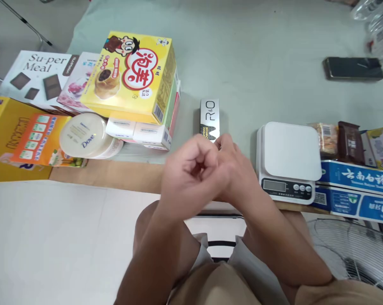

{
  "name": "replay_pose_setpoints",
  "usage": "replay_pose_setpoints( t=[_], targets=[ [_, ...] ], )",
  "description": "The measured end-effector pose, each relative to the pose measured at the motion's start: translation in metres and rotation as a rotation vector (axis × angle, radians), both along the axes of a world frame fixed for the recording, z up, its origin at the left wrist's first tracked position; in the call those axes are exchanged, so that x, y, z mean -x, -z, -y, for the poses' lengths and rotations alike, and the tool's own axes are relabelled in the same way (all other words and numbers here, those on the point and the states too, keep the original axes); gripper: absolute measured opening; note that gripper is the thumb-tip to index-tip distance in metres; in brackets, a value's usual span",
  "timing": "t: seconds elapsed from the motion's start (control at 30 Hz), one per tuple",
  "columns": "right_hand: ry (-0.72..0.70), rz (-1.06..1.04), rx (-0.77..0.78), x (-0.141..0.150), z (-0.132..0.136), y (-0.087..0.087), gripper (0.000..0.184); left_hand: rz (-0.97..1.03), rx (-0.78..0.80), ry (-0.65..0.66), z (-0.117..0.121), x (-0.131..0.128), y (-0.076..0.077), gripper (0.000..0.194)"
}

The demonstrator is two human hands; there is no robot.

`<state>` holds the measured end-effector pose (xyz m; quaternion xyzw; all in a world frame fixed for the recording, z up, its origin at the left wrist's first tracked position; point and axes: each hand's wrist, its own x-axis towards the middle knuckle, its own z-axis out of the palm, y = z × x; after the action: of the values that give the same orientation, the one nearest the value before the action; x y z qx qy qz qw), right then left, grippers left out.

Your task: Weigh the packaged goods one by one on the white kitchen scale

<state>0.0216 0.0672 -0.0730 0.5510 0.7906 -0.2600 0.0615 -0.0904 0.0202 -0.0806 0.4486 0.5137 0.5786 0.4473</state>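
My left hand (193, 169) and my right hand (237, 165) are pressed against each other above the table's front edge. The left fingers curl inward into a loose fist, and its thumb side touches my right hand. The right fingers are bent and mostly turned away from view. Whatever lies between the hands, if anything, is hidden. Just beyond them, a slim silver and black R&O box (210, 112) lies on the green tabletop, its near end partly covered by my hands.
At left stand a yellow puff snack box (128, 72) on other cartons, a white Su-per Meal box (35, 76), and a Dove jar (83, 135). At right are a white kitchen scale (290, 152), blue toothpaste boxes (353, 190), a phone (353, 68) and a fan (353, 250).
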Motion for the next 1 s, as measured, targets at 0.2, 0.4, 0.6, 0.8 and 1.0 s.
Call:
replay_pose_setpoints(
  t=[0.2, 0.4, 0.6, 0.8, 1.0],
  targets=[
    [-0.018, -0.137, -0.044, -0.028, 0.003, -0.005, 0.054, -0.147, 0.037, -0.322, -0.036, -0.020, 0.027, 0.014],
    [-0.022, -0.191, 0.080, -0.028, -0.004, 0.001, 0.062, -0.101, 0.333, -0.227, -0.038, -0.028, 0.047, 0.039],
    [0.016, -0.319, -0.045, -0.035, -0.004, -0.001, 0.052, 0.068, 0.021, -0.114, -0.037, -0.041, 0.048, 0.046],
    [0.166, -0.377, -0.265, -0.069, 0.010, -0.020, 0.057, 0.003, -0.126, 0.173, -0.032, -0.058, 0.041, 0.053],
    [0.296, -0.269, -0.276, -0.105, 0.023, -0.022, 0.063, -0.048, -0.149, 0.332, -0.030, -0.088, 0.050, 0.071]
  ],
)
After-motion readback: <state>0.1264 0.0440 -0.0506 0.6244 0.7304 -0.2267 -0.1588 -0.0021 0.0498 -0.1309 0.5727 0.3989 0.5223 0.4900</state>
